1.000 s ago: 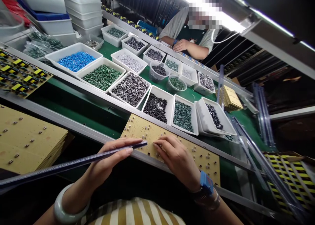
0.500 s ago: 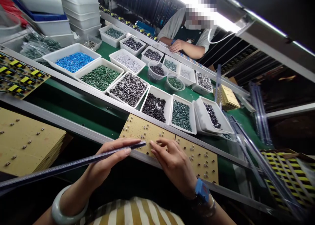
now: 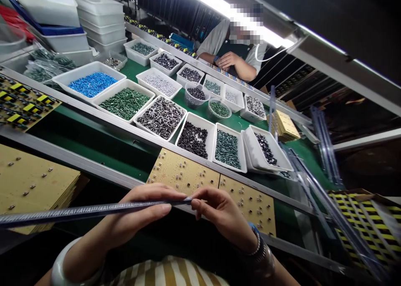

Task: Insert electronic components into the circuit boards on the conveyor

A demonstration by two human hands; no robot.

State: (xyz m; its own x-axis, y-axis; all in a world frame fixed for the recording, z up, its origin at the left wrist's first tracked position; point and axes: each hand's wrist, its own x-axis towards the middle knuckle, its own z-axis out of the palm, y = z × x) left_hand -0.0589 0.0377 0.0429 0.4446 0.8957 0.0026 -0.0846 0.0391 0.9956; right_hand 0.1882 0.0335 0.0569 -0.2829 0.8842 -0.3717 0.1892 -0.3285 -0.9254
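Note:
A long clear plastic component tube (image 3: 94,211), filled with a row of small parts, runs from the left edge to the middle. My left hand (image 3: 138,208) is closed round it, fingers above and thumb below. At the tube's right tip, my right hand (image 3: 217,213) has its thumb and fingers pinched together; whatever small thing is between them is hidden. Just beyond my hands lie two tan circuit boards side by side, the left board (image 3: 175,169) and the right board (image 3: 247,198), both dotted with small components.
Behind a metal rail (image 3: 103,125), white bins of components, such as a blue-filled bin (image 3: 59,79), cover the green bench. A board stack (image 3: 40,181) lies at left. Plastic tubes (image 3: 326,194) lean at right, near a box of yellow-black parts (image 3: 372,219). A co-worker (image 3: 232,56) sits opposite.
My right hand has lifted off the circuit board and come to the tube's tip. The tube has swung closer to level. The view has shifted slightly.

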